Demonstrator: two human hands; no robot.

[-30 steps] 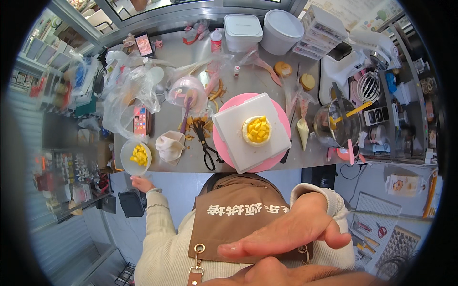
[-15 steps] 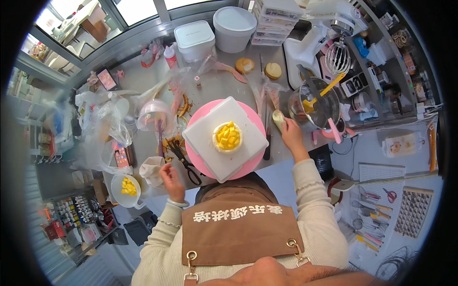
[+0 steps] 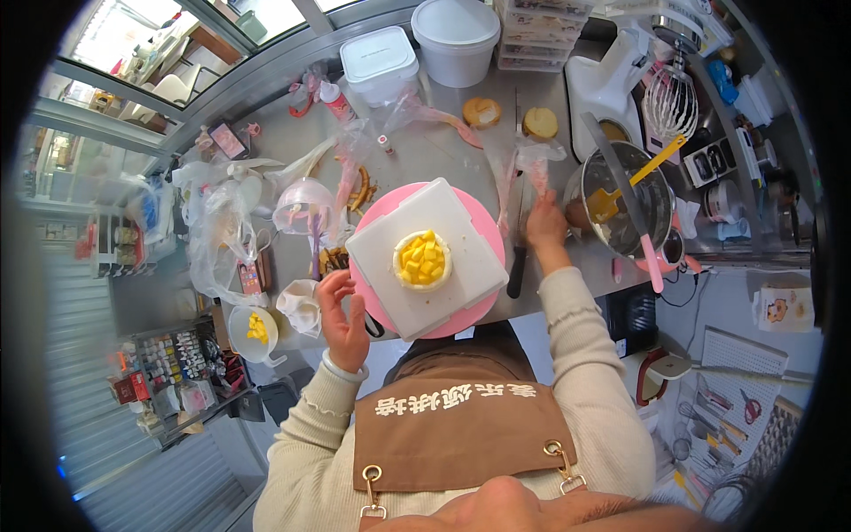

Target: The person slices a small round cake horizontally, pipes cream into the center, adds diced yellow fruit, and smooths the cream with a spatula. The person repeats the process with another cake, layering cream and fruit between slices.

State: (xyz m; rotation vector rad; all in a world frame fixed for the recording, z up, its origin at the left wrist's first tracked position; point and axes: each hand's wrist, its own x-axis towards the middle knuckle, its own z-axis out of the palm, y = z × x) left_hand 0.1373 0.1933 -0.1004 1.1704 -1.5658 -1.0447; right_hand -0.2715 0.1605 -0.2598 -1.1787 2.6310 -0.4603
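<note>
A small round cake [image 3: 422, 260] topped with yellow fruit cubes sits on a white square board [image 3: 461, 266], which rests on a pink turntable [image 3: 390, 200] at the counter's front. My left hand [image 3: 341, 317] hovers open at the turntable's left edge, fingers apart, holding nothing. My right hand [image 3: 543, 222] is closed on the lower end of a clear piping bag [image 3: 534, 164] to the right of the turntable. A long knife [image 3: 517, 232] lies just left of that hand.
A metal mixing bowl [image 3: 626, 199] with a yellow spatula stands right of my right hand, with a stand mixer [image 3: 660, 93] behind it. A small white bowl of fruit cubes [image 3: 255, 330] sits front left. Plastic bags, a domed lid and white tubs crowd the back.
The view has swung down and closer to the counter. My right hand has closed on the piping bag, and my left hand has risen beside the turntable.
</note>
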